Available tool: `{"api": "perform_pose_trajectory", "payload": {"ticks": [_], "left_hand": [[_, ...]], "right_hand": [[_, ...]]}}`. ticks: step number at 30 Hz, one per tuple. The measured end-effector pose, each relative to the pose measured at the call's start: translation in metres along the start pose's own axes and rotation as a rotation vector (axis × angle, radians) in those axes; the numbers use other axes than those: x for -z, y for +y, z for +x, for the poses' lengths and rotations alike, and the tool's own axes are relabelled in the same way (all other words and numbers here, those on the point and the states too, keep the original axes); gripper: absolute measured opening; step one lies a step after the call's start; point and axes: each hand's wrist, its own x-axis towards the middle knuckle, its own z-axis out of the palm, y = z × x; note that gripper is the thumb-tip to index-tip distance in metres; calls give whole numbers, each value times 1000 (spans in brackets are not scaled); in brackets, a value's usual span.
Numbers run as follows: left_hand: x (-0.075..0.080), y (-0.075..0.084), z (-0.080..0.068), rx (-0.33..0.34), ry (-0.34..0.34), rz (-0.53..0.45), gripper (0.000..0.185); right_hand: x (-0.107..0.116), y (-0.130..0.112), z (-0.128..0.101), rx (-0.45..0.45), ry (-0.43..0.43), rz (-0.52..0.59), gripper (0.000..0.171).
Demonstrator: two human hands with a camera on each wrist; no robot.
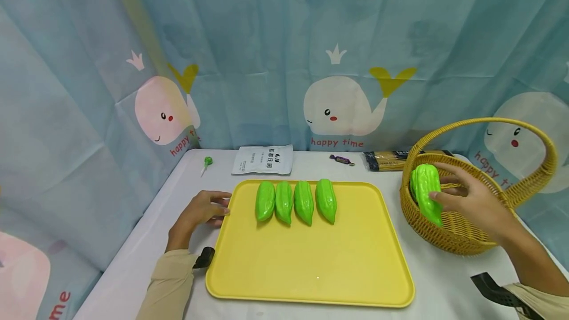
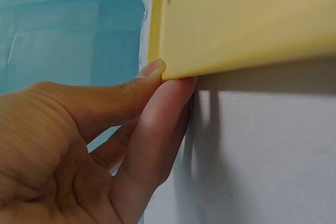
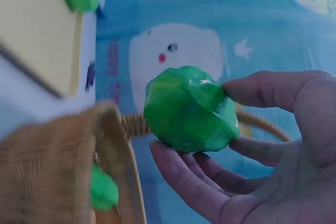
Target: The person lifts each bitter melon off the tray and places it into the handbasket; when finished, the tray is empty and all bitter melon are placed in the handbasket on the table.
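In the head view, several glossy green bitter melons (image 1: 304,203) lie side by side near the far edge of a yellow tray (image 1: 311,265). My left hand (image 1: 205,209) is at the tray's left side; the left wrist view shows thumb and fingertips pinching the tray's rim (image 2: 184,72). At the right, my right hand (image 1: 467,196) grips another bitter melon (image 1: 427,191) between thumb and fingers, over a woven basket (image 1: 426,228). The right wrist view has the held bitter melon (image 3: 190,109) end-on, and a further bitter melon (image 3: 103,188) inside the basket.
Behind the tray lie a green lollipop (image 1: 207,162), a white packet (image 1: 263,160), a purple-wrapped candy (image 1: 342,160) and a pack of noodles (image 1: 384,161). The basket's tall handle (image 1: 489,119) arches above its opening. A blue whale-print curtain (image 1: 266,53) hangs behind the white table.
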Motion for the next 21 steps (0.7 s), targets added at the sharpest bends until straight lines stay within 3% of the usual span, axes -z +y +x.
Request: {"api": "perform_pose_trajectory", "payload": {"ticks": [6, 14, 21], "left_hand": [[0, 1, -2, -5, -3, -18, 51], [0, 2, -3, 4, -2, -33, 52], [0, 2, -3, 7, 3, -20, 52]], "right_hand": [[24, 15, 8, -29, 14, -80, 89], [48, 29, 28, -96, -49, -96, 90], [63, 43, 49, -159, -137, 50, 92]]}}
